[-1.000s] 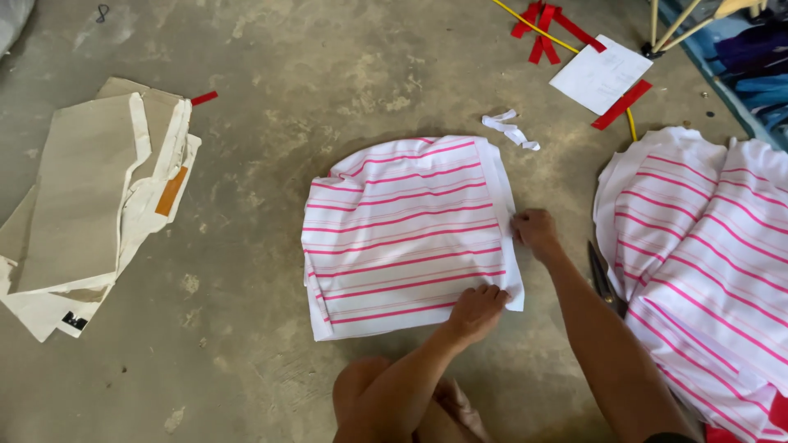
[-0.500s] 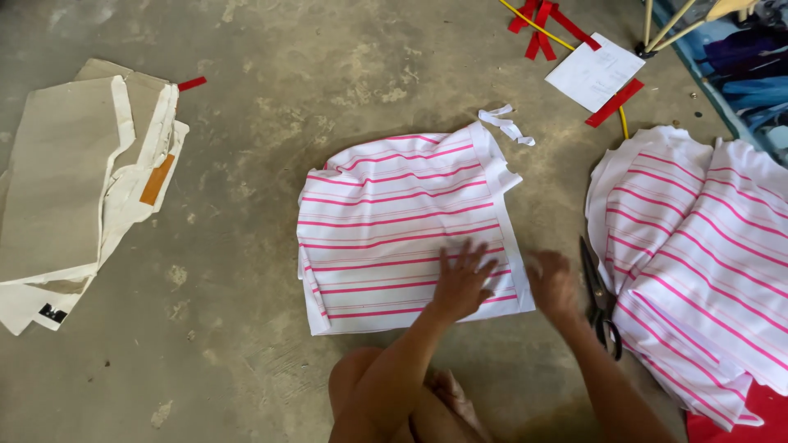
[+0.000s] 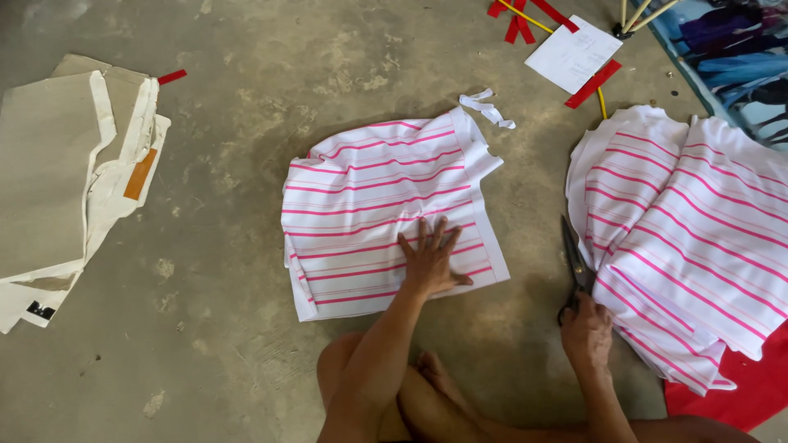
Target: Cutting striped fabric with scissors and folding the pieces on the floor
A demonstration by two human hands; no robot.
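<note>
two hands on the concrete floor (image 3: 246, 344), one on cloth, one on scissors.

going left to right: paper patterns (image 3: 66, 172) lie far left; your left hand (image 3: 428, 261) presses flat, fingers spread, on the folded striped fabric piece (image 3: 377, 197) at centre; your right hand (image 3: 586, 330) grips the scissors (image 3: 574, 258), blades closed, just beside the larger striped fabric pile (image 3: 698, 238) at right.

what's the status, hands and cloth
Left hand flat on folded striped cloth. Right hand on scissors, beside striped pile. Nothing between them but bare floor.
</note>
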